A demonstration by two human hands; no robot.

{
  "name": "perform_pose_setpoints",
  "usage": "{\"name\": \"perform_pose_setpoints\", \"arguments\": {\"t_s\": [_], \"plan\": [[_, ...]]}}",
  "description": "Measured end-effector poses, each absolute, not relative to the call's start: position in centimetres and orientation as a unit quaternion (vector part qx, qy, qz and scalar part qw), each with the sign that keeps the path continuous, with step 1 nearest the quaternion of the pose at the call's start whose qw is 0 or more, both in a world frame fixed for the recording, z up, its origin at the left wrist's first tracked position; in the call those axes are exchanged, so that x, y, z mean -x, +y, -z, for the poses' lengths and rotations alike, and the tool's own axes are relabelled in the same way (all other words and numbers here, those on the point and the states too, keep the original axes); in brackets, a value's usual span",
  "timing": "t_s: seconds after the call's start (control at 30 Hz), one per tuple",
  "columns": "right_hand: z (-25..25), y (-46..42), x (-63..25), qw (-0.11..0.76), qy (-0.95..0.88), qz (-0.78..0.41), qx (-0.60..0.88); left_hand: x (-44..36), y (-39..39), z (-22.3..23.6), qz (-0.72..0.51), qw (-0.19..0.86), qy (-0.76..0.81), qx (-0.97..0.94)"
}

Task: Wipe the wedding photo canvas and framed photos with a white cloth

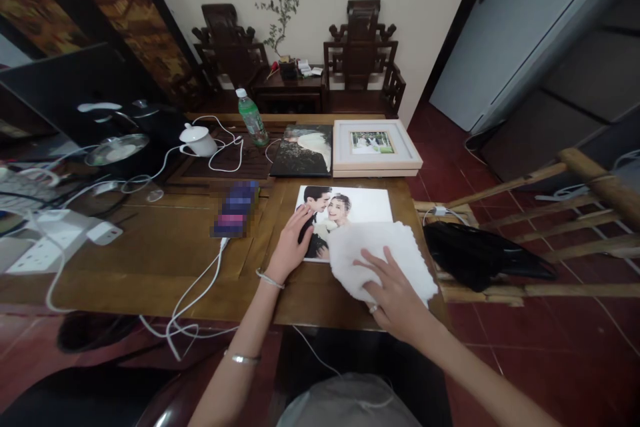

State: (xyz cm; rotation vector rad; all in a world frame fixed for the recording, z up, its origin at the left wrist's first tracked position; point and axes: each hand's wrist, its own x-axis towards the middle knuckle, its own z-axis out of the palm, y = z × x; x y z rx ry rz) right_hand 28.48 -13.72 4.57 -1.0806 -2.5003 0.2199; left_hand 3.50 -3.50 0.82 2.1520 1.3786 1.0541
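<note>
A large photo print [360,203] of a couple lies flat on the wooden table [150,260] in front of me. My left hand [293,243] rests flat on its left edge with the fingers stretched out. My right hand [393,290] presses flat on a white fluffy cloth [380,253] that covers the print's lower right part. The fingers of that hand are spread over the cloth.
Behind the print lie a dark photo print [305,150] and a white framed photo [375,145]. A green bottle [251,118], white cup [197,140], phone [236,208] with white cable, and power strips [55,240] sit left. A bamboo rack with a black bag [480,253] stands right.
</note>
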Motion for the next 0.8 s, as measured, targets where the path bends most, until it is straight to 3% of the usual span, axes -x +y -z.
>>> {"name": "perform_pose_setpoints", "arguments": {"t_s": [0.4,0.8], "plan": [[-6.5,2.5,-25.4,0.166,-0.849,-0.039,0.501,-3.4,-3.0,0.3,-0.379,0.172,0.488,-0.767],[-5.1,-12.9,-24.9,0.155,-0.901,-0.101,0.392,-3.1,-3.0,-0.3,-0.367,0.198,0.480,-0.772]]}}
